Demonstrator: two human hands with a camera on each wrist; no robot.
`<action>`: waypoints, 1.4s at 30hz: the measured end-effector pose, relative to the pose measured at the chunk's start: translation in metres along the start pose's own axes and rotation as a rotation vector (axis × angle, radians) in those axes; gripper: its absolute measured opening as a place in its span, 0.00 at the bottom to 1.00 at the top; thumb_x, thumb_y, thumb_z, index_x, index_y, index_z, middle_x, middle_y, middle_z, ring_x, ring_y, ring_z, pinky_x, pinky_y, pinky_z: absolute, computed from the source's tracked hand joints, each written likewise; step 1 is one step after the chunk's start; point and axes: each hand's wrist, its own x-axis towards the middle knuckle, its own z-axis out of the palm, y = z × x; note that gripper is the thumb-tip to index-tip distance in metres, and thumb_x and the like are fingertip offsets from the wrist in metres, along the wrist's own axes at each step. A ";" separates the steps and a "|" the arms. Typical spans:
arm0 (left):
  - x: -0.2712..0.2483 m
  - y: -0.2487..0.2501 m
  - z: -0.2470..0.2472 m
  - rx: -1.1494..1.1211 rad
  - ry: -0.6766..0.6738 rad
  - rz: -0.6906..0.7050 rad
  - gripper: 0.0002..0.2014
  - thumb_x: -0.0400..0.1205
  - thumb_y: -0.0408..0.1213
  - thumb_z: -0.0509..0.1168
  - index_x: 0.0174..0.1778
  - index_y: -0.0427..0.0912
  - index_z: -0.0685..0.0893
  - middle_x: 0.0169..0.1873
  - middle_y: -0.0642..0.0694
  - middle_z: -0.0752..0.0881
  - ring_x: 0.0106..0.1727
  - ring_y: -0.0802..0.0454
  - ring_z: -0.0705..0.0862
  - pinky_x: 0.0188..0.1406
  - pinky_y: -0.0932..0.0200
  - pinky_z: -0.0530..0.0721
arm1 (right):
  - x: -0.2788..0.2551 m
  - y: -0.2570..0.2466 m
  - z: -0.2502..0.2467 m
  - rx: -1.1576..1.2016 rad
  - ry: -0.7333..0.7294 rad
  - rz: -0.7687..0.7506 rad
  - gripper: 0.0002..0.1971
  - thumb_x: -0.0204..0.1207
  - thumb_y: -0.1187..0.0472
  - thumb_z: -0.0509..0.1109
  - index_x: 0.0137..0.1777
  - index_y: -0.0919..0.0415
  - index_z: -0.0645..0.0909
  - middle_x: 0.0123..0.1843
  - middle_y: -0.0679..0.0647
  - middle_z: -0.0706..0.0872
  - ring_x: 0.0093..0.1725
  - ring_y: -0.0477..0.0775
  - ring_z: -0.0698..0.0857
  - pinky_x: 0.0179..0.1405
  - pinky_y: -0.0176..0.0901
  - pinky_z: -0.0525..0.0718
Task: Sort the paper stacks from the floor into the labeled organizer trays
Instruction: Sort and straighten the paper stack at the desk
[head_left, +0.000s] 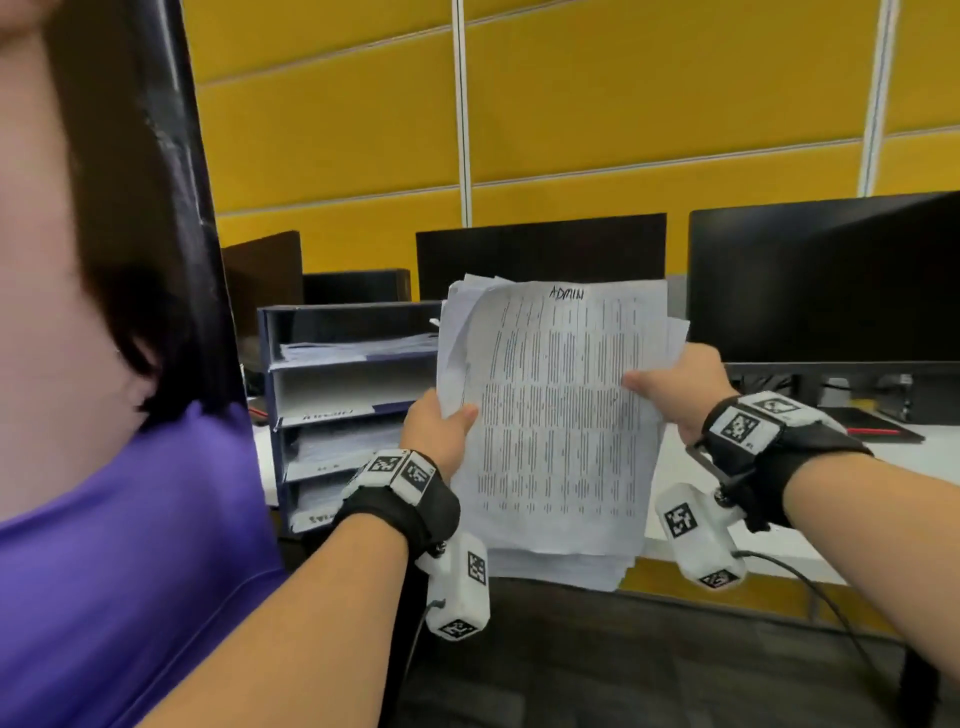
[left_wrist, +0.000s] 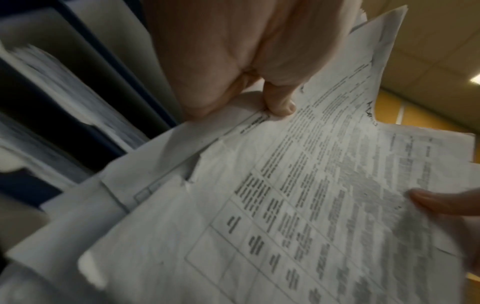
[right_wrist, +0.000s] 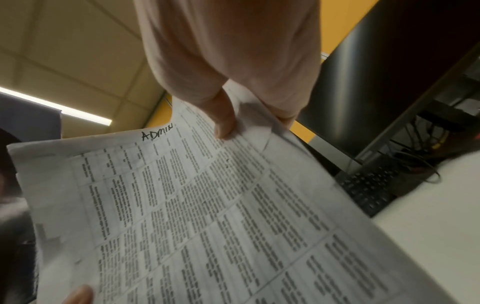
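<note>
Yellow padded wall panels (head_left: 649, 104) fill most of the background, split by thin white strips. Below them we've got three flat black monitors (head_left: 831, 280) lined up on a smooth white desk (head_left: 883, 457), with a dark keyboard (right_wrist: 369, 189) and some tangled cables tucked under the right screen.

On the desk's left end sits the dark blue organizer (head_left: 332, 405), a boxy stack of four open trays. Most trays show loose white sheets inside, and a few have handwritten labels on the front lips, too blurry for us to read.

Right in front of all that is the paper stack (head_left: 556, 415), held upright in the air just right of the organizer and covering part of it. It's a thick, slightly ragged bundle of thin white sheets, edges fanned and curling, printed with dense table text. "ADMIN" is handwritten in black at the top of the front page.

Our left hand (head_left: 439, 431) grips the stack's left edge, thumb pressed on the front and fingers wrapped behind. Our right hand (head_left: 680, 384) pinches the right edge the same way, thumb flat on the printed page. Both wrists wear black straps with white marker blocks.

A purple shirt and dark hair crowd the left side of the head view.
</note>
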 end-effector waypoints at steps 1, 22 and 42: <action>0.006 0.011 0.007 -0.013 0.006 0.028 0.14 0.84 0.36 0.63 0.65 0.38 0.79 0.56 0.44 0.85 0.57 0.45 0.83 0.59 0.53 0.80 | 0.006 -0.010 -0.006 -0.007 0.045 -0.033 0.23 0.72 0.71 0.74 0.67 0.63 0.79 0.65 0.59 0.84 0.65 0.61 0.82 0.63 0.61 0.83; 0.073 0.034 0.110 -0.257 0.058 0.148 0.16 0.81 0.43 0.68 0.62 0.51 0.72 0.54 0.53 0.83 0.56 0.54 0.84 0.56 0.55 0.81 | 0.108 0.033 -0.036 0.092 -0.033 -0.131 0.29 0.73 0.67 0.73 0.72 0.52 0.66 0.61 0.53 0.81 0.57 0.53 0.84 0.44 0.49 0.86; 0.111 0.041 0.130 -0.128 0.151 0.252 0.24 0.82 0.39 0.66 0.65 0.59 0.58 0.59 0.45 0.79 0.54 0.48 0.84 0.51 0.47 0.88 | 0.139 0.032 -0.022 0.042 -0.006 -0.164 0.27 0.78 0.72 0.66 0.72 0.52 0.63 0.57 0.50 0.79 0.47 0.42 0.81 0.30 0.33 0.80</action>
